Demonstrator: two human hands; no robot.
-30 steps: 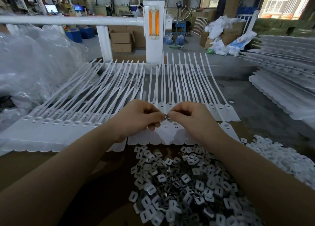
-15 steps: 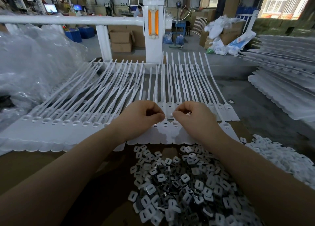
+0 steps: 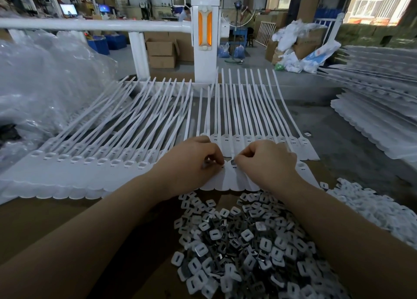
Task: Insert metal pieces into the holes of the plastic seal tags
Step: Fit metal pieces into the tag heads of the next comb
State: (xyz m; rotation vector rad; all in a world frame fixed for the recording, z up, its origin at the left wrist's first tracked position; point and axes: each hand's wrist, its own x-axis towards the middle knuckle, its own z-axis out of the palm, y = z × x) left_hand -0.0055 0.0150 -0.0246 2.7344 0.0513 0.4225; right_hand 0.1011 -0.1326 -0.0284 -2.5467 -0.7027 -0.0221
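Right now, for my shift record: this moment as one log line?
step: inserting | left hand: on seal tags | right hand: pinching metal piece | loose pile: near

Matt white plastic seal tags (image 3: 126, 163) (smooth), shiny metal pieces (image 3: 246, 249).

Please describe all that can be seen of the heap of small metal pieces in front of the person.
The heap of metal pieces is a loose, untidy mound of many small, flat, roughly square plates with rounded corners, each with a slot in its middle. They look like thin, shiny grey metal; some catch the light, others look dark. They lie at all angles, overlapping, on a brown cardboard surface, between the person's forearms and just below the row of white seal tags. Neither hand reaches into the heap.
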